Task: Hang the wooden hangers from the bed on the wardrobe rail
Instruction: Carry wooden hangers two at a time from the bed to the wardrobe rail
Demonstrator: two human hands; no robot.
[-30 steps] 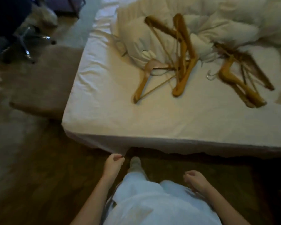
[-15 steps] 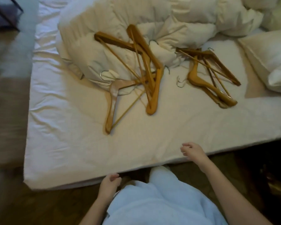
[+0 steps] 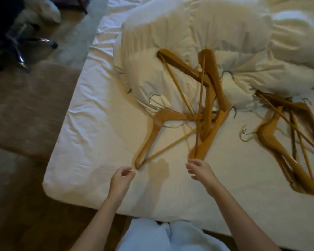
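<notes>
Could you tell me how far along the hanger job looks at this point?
Nothing looks done: no wardrobe rail is in view, and both piles lie on the bed, the tangled hangers against the duvet and the second pile further right. In hand: nothing; the left hand and right hand reach, open, toward the tangled pile's near ends. Left: picking up and hanging every hanger.

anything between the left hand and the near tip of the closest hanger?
Nothing. In the head view only a short strip of bare white sheet separates the left hand from the hanger tip; they are not touching.
</notes>
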